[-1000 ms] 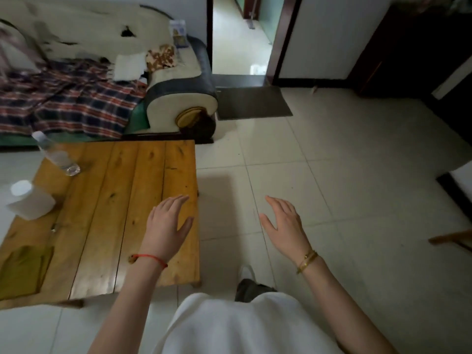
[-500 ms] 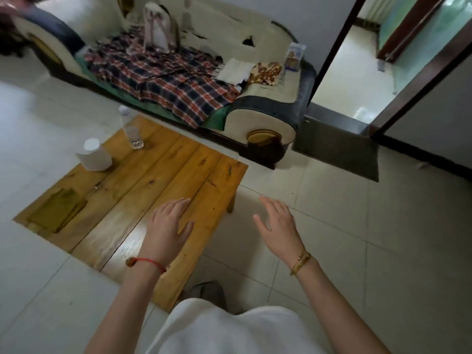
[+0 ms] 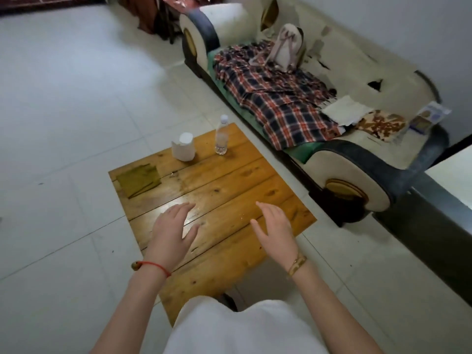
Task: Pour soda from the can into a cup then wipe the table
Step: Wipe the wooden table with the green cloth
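A low wooden table [image 3: 229,190] fills the middle of the head view. On its far edge stand a clear plastic bottle [image 3: 221,136] with a white cap and a white tissue roll [image 3: 183,147]. An olive-green folded cloth [image 3: 138,180] lies flat at the table's far left corner. My left hand [image 3: 173,232] hovers over the near left part of the table, fingers apart, holding nothing. My right hand [image 3: 275,232] hovers over the near right part, also empty with fingers spread. No can or cup shows in this view.
A worn cream and dark sofa [image 3: 344,159] with a plaid blanket [image 3: 275,98] and a small backpack [image 3: 287,48] runs along the wall right of the table. White tiled floor [image 3: 63,123] surrounds the table. A dark doorway threshold [image 3: 439,221] lies at the far right.
The view has swung left, bringing the table under both hands. The right hand, earlier over the floor, is now over the table. Both hands stay spread and empty.
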`<control>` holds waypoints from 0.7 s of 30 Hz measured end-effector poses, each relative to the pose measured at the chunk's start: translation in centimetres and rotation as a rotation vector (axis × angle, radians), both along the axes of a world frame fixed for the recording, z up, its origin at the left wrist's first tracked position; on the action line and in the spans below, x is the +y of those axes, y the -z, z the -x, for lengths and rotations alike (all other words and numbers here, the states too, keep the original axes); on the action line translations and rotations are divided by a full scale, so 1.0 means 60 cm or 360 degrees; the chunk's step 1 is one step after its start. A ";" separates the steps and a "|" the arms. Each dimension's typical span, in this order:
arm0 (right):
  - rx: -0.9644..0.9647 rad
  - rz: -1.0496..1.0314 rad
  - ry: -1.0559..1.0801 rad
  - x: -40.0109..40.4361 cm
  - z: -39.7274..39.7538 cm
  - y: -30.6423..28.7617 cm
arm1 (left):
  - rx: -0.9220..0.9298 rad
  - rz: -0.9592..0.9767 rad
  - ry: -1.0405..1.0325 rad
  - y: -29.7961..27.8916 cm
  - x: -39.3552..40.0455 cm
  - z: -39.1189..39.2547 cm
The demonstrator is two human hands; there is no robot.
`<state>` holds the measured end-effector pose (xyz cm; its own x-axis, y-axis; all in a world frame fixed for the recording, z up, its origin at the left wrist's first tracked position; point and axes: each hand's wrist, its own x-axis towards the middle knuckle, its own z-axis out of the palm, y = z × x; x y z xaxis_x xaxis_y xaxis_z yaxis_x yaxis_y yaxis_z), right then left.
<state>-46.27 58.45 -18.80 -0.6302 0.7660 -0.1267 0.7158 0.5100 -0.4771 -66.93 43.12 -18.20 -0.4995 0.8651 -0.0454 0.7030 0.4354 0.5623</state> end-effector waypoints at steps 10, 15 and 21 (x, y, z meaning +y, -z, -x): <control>0.0040 0.0007 -0.0518 0.047 0.148 0.012 | -0.0031 0.0037 -0.0524 0.015 -0.033 0.051; -0.0009 0.0072 -0.0668 0.054 0.171 0.052 | -0.0099 0.0134 -0.0778 0.041 -0.046 0.023; -0.0038 0.0233 -0.0745 0.096 0.220 0.081 | -0.0140 0.0224 -0.0938 0.064 -0.034 0.028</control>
<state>-59.48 64.19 -23.64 -0.8982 0.3743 -0.2304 0.4373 0.7082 -0.5543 -68.61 41.10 -22.02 -0.8815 0.4269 -0.2019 0.2748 0.8114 0.5158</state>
